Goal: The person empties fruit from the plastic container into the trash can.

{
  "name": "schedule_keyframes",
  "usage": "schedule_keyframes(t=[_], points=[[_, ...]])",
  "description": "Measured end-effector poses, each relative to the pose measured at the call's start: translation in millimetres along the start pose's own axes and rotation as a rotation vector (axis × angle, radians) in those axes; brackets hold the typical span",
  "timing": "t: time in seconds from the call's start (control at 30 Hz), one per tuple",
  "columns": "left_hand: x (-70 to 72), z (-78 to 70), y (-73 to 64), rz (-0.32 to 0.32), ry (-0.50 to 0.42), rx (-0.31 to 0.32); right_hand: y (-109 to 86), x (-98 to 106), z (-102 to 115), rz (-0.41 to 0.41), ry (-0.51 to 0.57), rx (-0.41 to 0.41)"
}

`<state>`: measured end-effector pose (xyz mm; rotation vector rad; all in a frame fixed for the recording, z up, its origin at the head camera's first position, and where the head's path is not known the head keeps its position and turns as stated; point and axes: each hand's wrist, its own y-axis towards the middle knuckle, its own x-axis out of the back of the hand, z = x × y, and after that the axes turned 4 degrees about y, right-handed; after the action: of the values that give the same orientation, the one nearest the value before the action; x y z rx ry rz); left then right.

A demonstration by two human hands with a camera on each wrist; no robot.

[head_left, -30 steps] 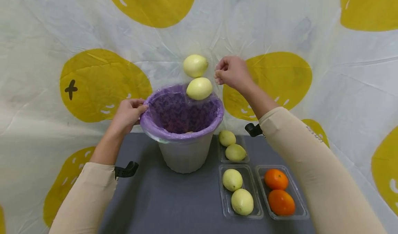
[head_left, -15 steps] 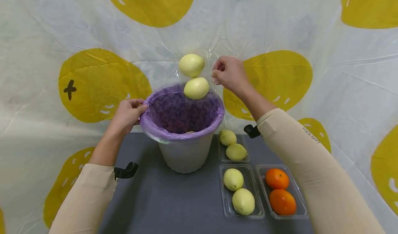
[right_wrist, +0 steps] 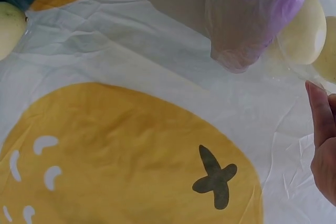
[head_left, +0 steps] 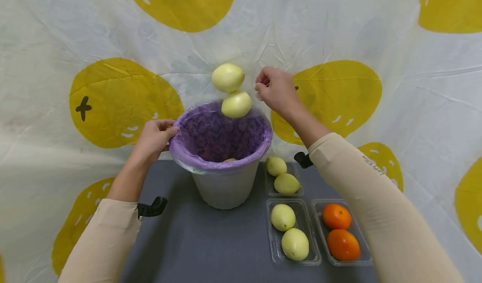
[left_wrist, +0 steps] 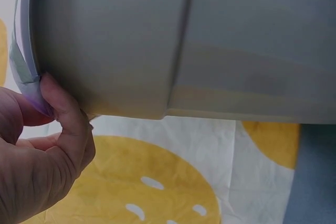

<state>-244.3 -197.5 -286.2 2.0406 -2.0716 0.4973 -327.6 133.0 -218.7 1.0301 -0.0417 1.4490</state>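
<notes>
My left hand (head_left: 155,138) grips the left rim of a light grey bin (head_left: 224,189) lined with a purple bag (head_left: 222,164). In the left wrist view, the thumb and fingers (left_wrist: 68,116) pinch the lined rim. Up and to the right, my right hand (head_left: 278,90) pinches the edge of a clear plastic tray, barely visible against the backdrop. Two pale yellow lemons, an upper one (head_left: 228,77) and a lower one (head_left: 236,105), sit in that tilted tray above the bin's back rim. The right wrist view shows a fingertip (right_wrist: 315,95) at the tray's edge beside a lemon (right_wrist: 304,32).
On the grey table (head_left: 203,245), right of the bin, lie a clear tray of two lemons (head_left: 295,244) and another behind it with two more (head_left: 287,184). Beside them is a tray with two orange fruits (head_left: 343,244). A patterned cloth (head_left: 339,19) hangs behind.
My right hand has shifted slightly left, and the two lemons in the tray have moved left and a little up. The left hand stays on the bin's rim.
</notes>
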Motion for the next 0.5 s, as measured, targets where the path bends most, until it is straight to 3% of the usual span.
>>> schedule_keyframes(t=[0.23, 0.5], points=[[-1.0, 0.5, 0.2, 0.002, -0.005, 0.002, -2.0, -2.4, 1.0, -0.052, -0.061, 0.067], [-0.8, 1.8, -0.4, 0.001, -0.012, -0.001, -2.3, -7.3, -0.4, -0.065, -0.060, 0.085]])
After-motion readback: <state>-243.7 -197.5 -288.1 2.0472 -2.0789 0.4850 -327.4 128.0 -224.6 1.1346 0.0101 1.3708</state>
